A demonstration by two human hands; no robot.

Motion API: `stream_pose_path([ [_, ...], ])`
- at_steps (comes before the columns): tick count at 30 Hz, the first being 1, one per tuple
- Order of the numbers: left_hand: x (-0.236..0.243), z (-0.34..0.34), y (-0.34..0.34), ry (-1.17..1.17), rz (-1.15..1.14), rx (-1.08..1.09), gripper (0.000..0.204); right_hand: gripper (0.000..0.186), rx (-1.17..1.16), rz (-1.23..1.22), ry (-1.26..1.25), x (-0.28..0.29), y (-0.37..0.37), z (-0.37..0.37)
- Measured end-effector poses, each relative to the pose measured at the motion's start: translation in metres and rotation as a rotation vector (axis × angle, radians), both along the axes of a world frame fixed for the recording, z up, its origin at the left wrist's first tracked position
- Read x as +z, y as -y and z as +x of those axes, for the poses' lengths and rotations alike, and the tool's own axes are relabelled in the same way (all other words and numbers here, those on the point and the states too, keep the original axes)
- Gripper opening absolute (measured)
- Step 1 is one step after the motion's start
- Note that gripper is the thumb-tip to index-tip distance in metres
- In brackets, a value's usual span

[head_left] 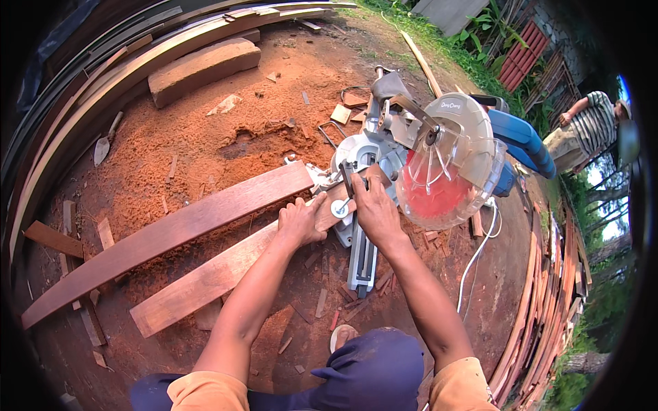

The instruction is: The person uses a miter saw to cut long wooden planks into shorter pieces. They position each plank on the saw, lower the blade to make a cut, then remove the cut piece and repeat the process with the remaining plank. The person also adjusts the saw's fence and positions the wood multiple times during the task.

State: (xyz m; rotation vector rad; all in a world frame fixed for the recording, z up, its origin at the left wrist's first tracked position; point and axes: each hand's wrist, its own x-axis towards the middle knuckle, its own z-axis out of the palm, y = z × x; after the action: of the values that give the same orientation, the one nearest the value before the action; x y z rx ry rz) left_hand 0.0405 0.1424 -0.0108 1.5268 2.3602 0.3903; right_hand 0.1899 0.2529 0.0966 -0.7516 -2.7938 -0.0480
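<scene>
A wooden plank point(226, 267) runs from the lower left onto the base of a mitre saw point(439, 161). My left hand point(301, 220) presses on this plank, its fingers closed against the wood near a round white clamp knob point(340, 208). Close by, my right hand point(375, 207) is over the plank's end, fingers bent around a dark bar-shaped tool point(347, 179) whose exact kind I cannot make out. The saw's head is raised, its red disc showing through a clear guard. A second, darker plank point(185, 222) lies beyond the first, roughly alongside it.
Sawdust point(205, 151) and offcuts cover the ground. A trowel point(106, 140) lies at the left, near stacked boards point(103, 89) and a thick block point(205, 72). A white cord point(473, 260) trails rightward of my arm. Timber point(541, 301) is piled at right; another person point(586, 130) stands beyond.
</scene>
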Motion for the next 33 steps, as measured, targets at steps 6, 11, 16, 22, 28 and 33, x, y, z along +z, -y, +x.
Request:
stream_pose_path([
  [6, 0.002, -0.001, 0.003, 0.018, -0.028, -0.02, 0.112, 0.033, -0.067, -0.009, 0.163, 0.009, -0.014, -0.017],
  [11, 0.001, 0.004, 0.0, 0.039, 0.016, -0.02, 0.108, 0.054, -0.29, -0.101, 0.404, 0.029, -0.034, -0.04],
  [16, 0.005, -0.006, 0.001, 0.084, -0.032, -0.003, 0.11, 0.036, 0.191, 0.088, 0.509, 0.073, -0.01, -0.039],
  [22, -0.001, -0.004, -0.003, 0.099, -0.021, 0.017, 0.104, 0.027, 0.378, 0.209, 0.828, 0.08, -0.045, -0.039],
  [28, -0.009, 0.001, -0.011, 0.154, -0.027, 0.062, 0.107, 0.047, -0.187, -0.13, 0.783, 0.067, -0.045, -0.056],
  [33, -0.008, -0.004, -0.008, 0.141, -0.037, 0.062, 0.11, 0.06, -0.613, -0.534, 0.691, 0.07, -0.047, -0.067],
])
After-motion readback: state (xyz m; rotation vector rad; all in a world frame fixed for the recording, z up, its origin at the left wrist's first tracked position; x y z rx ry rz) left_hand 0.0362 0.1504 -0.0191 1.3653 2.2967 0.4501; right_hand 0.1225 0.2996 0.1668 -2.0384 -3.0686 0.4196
